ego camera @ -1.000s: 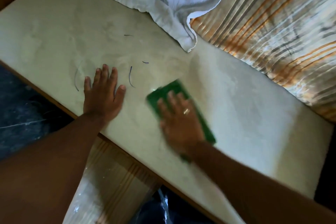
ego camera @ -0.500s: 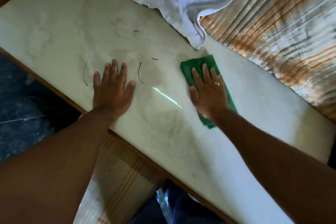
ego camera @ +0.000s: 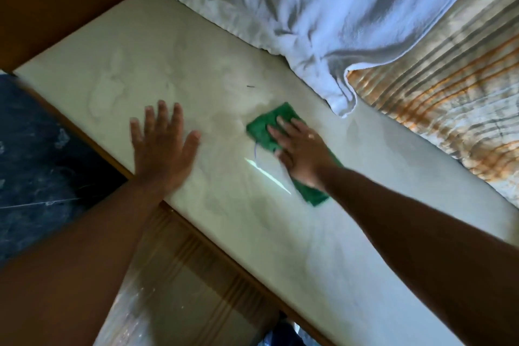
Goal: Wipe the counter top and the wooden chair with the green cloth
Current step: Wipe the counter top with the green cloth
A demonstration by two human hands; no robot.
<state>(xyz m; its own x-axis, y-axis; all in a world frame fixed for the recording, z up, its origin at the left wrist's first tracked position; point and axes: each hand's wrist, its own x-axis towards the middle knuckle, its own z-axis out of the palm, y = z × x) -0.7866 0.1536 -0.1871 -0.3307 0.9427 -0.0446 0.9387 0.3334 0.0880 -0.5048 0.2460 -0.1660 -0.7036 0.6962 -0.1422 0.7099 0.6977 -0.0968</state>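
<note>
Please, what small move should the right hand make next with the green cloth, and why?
Probably slide the green cloth up and left toward the small dark mark. The right hand presses it flat on the counter top, the left hand braces beside it, and that mark lies just beyond the cloth.

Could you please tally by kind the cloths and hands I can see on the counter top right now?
Green cloth: 1
White cloth: 1
Hands, left hand and right hand: 2
Total: 4
</note>
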